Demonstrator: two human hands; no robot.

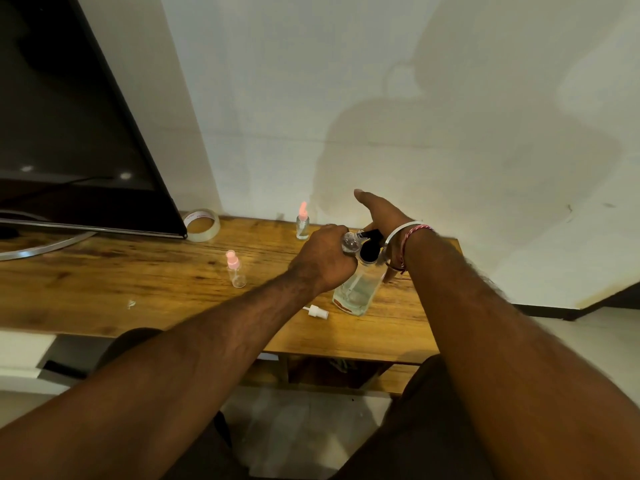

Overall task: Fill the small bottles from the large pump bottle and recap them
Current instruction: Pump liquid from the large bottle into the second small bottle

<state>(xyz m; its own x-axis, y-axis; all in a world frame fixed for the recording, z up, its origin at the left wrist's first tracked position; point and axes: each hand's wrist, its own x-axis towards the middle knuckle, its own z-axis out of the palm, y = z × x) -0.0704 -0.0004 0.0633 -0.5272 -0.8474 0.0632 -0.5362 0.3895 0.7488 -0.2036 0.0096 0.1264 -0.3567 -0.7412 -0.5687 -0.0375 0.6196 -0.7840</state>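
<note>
A: What is your left hand [323, 254] holding?

B: It is curled around a small clear bottle [349, 243], tipped so its mouth sits right against the black pump head [370, 249] of the large bottle [358, 289].

A: And your right hand [382, 218]?

B: It rests flat on top of the pump, fingers straight, thumb sticking up, gripping nothing.

A: Where are the other bottles?

B: A pink-capped bottle [235, 268] stands left of your grip, apart from it. A second pink-capped bottle [302, 223] stands just beyond your left knuckles, near the wall [415, 98].

A: Any loose cap?

B: A white spray cap [316, 311] lies on the wooden table [138, 282], below your left wrist, beside the large bottle's base.
</note>
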